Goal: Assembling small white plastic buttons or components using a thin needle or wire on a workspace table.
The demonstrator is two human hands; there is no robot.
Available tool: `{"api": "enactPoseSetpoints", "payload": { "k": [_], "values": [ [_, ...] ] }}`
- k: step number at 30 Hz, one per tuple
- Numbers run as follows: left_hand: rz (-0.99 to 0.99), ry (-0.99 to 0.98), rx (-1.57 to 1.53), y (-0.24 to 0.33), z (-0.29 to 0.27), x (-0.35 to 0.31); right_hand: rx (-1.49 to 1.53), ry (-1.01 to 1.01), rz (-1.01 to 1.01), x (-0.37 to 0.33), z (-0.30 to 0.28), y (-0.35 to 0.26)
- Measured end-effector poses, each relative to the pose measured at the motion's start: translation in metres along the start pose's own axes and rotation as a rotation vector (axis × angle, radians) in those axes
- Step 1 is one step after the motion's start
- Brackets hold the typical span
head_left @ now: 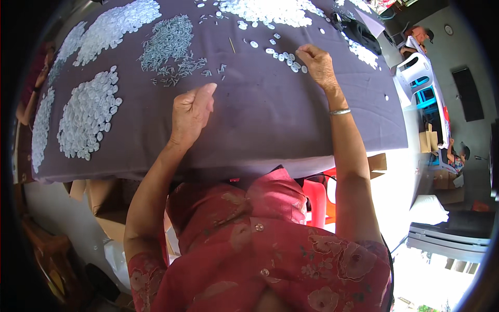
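Over the table point(270, 125), left hand point(193, 112) left of middle, fingers curled in, thumb pressed up along them; holding anything, impossible to tell. And across to the right half, right hand point(318, 65), fingertips drawn together in a narrow pinch, contents too small to make out. Just beside those tips, a loose cluster of white oval pieces point(281, 57), nearer the far edge than the near. Silver bracelet point(340, 111) on the right wrist. Farther out between the hands, a thin yellowish stick point(232, 45). Left of that, a pile of grey screw-like pieces point(166, 44). Now the white stuff: a near-left heap point(89, 114) by the left edge, a far-left heap point(119, 26) beyond, a big far heap point(267, 10) along the far edge. Toward the far-right corner, a dark bundle point(358, 32). Past the right edge, a white plastic chair point(416, 70); under the near edge, a cardboard box point(106, 208).
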State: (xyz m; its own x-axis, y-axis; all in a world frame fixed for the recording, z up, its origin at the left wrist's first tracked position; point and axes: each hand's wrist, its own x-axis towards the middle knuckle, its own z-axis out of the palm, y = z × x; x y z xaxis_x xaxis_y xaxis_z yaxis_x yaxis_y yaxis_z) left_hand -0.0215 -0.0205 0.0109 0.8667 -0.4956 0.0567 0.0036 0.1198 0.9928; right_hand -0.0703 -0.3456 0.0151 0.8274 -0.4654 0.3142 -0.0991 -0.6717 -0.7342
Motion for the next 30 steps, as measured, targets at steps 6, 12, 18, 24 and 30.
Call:
{"api": "enactPoseSetpoints", "payload": {
  "k": [6, 12, 18, 24, 30],
  "values": [
    [0.028, -0.016, -0.014, 0.0, 0.001, 0.001, -0.151, -0.169, -0.183, 0.019, 0.02, -0.01],
    [0.033, 0.004, 0.029, -0.002, 0.001, 0.0, -0.347, -0.348, -0.143, 0.029, 0.026, -0.032],
    [0.069, 0.008, 0.168, -0.002, -0.005, -0.001, -0.301, -0.352, -0.179, 0.004, 0.032, -0.059],
    [0.229, 0.052, 0.094, -0.006, 0.0, 0.005, 0.183, -0.474, -0.199, -0.02, 0.062, -0.094],
    [0.182, 0.011, -0.012, -0.01, -0.008, 0.007, 0.419, -0.554, -0.29, -0.04, 0.089, -0.116]
  ]
}}
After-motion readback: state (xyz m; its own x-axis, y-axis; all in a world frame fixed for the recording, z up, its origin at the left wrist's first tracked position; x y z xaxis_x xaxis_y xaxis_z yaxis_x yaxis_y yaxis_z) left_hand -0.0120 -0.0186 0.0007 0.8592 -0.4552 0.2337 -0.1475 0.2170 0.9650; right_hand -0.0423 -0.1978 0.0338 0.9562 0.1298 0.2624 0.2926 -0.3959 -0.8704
